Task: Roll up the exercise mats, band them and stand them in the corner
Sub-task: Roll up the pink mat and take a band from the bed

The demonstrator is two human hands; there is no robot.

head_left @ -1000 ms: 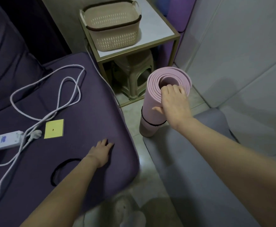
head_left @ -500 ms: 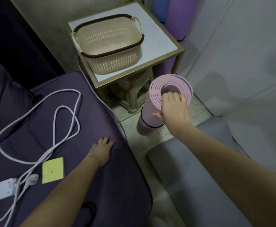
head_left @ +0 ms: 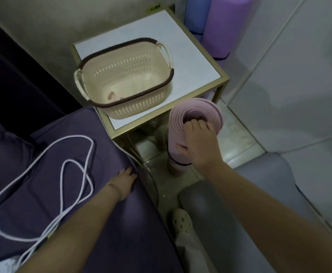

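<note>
A rolled pink mat (head_left: 178,127) with a black band near its lower end stands upright over the tiled floor beside the side table. My right hand (head_left: 199,143) grips its top end, fingers hooked into the roll's centre and thumb on the outside. My left hand (head_left: 122,182) rests flat with straight fingers on the edge of the purple sofa seat (head_left: 82,194). In the far corner behind the table stand a rolled purple mat (head_left: 224,26) and a rolled blue mat (head_left: 196,14).
A gold-framed side table (head_left: 196,64) carries a beige plastic basket (head_left: 121,83). A white cable (head_left: 66,186) loops across the sofa. A grey cushion (head_left: 250,213) lies at lower right, and a foot in a beige clog (head_left: 180,221) stands on the narrow floor strip.
The pink mat has moved away from me toward the table and corner, held by my right hand. The view has tilted forward, showing the basket's inside. My left hand stays on the sofa edge.
</note>
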